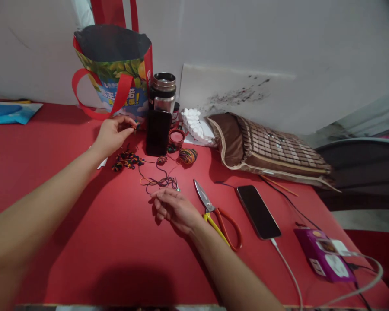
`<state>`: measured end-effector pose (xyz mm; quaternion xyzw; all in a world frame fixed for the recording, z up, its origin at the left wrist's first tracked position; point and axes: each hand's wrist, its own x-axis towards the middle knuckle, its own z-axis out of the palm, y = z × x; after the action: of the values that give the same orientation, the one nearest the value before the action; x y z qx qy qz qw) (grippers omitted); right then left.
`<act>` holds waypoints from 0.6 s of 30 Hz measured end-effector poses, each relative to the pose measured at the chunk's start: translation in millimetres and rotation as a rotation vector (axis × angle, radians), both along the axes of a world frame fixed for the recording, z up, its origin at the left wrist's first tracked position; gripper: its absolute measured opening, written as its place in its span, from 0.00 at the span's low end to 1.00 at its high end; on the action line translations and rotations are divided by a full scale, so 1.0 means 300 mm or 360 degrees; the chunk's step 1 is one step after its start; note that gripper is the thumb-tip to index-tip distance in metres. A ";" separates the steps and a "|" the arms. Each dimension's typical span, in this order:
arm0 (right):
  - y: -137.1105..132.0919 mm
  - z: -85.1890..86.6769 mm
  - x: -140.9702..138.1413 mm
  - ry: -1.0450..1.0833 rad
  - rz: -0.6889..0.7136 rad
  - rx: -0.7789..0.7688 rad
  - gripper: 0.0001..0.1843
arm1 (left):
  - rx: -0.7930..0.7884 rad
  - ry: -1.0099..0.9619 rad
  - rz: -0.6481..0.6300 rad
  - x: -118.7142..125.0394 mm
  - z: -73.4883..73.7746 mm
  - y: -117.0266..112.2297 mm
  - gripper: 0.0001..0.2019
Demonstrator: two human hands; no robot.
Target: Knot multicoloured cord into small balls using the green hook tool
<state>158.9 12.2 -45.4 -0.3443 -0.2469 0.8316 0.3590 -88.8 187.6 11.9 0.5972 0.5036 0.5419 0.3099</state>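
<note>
My left hand (114, 133) is closed in a pinch on a small knotted piece of multicoloured cord (137, 125), in front of the printed bag. Below it lies a cluster of similar dark, colourful cord knots (128, 160). My right hand (174, 208) hovers low over the table, palm turned inward, fingers loosely curled and apart, with nothing visible in them. Just beyond its fingertips spreads a loose tangle of dark cord (158, 183), beside a small metal pin-like tool (177, 185). A wound ball of multicoloured cord (188, 156) rests farther back.
Scissors (210, 208) with red and yellow handles lie right of my right hand. Beyond them are a charging phone (258, 211), a purple box (324, 255) and a brown beaded cushion (272, 144). A dark phone (157, 133) stands before a steel flask (164, 88) and the printed bag (100, 73).
</note>
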 end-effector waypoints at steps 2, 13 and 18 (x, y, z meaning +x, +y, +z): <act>-0.001 -0.005 -0.001 0.0003 0.0003 0.0012 0.16 | -0.0172 -0.0113 0.0096 0.003 -0.054 0.037 0.10; -0.009 -0.003 0.000 -0.0028 0.0019 0.0027 0.16 | -0.0556 0.0009 0.0071 0.034 -0.220 0.182 0.20; -0.011 -0.005 -0.003 -0.0029 0.0014 0.0036 0.15 | -0.0540 0.0294 0.0193 -0.019 -0.243 0.183 0.21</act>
<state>158.0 8.9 -46.9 -0.3465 -0.2612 0.8272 0.3569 -94.4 242.5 -61.0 0.5521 0.6490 0.4100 0.3254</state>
